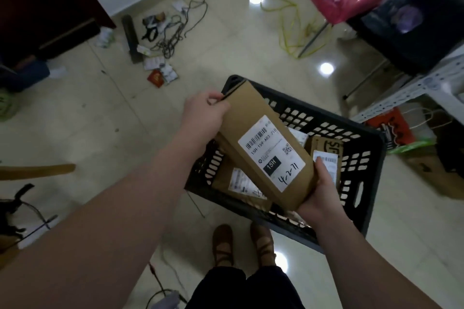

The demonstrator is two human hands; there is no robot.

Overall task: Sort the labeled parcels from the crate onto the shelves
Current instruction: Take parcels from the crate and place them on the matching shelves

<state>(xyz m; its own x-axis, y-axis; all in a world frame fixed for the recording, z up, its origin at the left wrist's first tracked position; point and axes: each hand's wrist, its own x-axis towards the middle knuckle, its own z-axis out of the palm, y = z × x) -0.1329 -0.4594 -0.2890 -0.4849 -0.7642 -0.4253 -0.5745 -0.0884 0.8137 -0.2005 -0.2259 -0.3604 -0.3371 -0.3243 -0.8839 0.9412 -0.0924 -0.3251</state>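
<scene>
Above crate: brown parcel, held tilted, label up.
Left hand: grip closed on far end.
Right hand: grip cupping near end.
Remaining in crate: more labelled parcels.
Method: read "15H" first; support both ends; then carry to shelf.

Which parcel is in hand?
The long brown cardboard parcel labelled 15H, gripped by left hand and right hand above the black plastic crate; other parcels lie inside.

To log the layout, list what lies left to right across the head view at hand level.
Left hand → labeled parcel held in both hands → right hand → orange bag on the floor.
</scene>
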